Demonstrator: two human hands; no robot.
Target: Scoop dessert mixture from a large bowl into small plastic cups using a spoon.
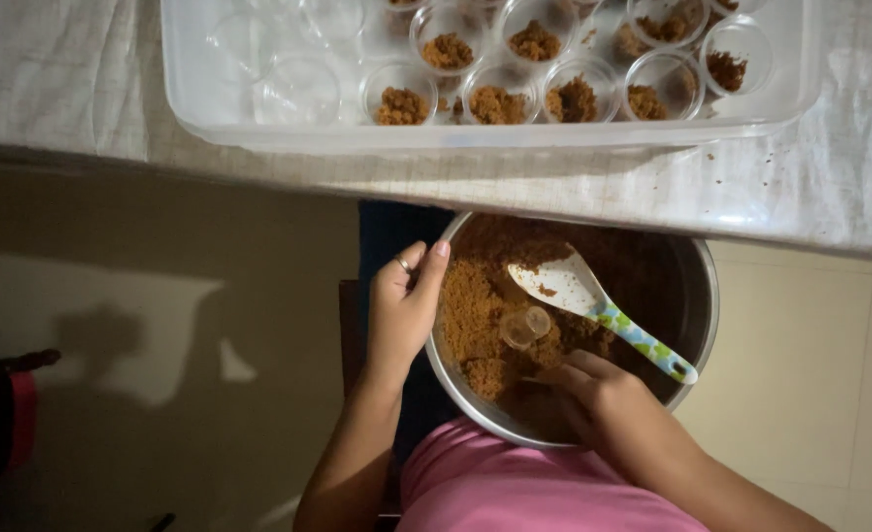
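A round steel bowl (704, 296) sits on my lap, holding brown crumbly mixture (475, 305). My left hand (403, 305) grips the bowl's left rim, thumb inside, a ring on one finger. My right hand (593, 389) reaches into the bowl, fingers in the mixture near a small clear plastic cup (524, 327) lying on its side in the crumbs. Whether the fingers hold anything I cannot tell. A white spoon (579, 291) with a blue and green patterned handle rests in the bowl, untouched.
Above the bowl, a clear plastic tray (258, 123) stands on a table with a white cloth (830, 177). It holds several small cups (500, 99) filled with brown mixture at right, empty cups at left. Pale floor lies below.
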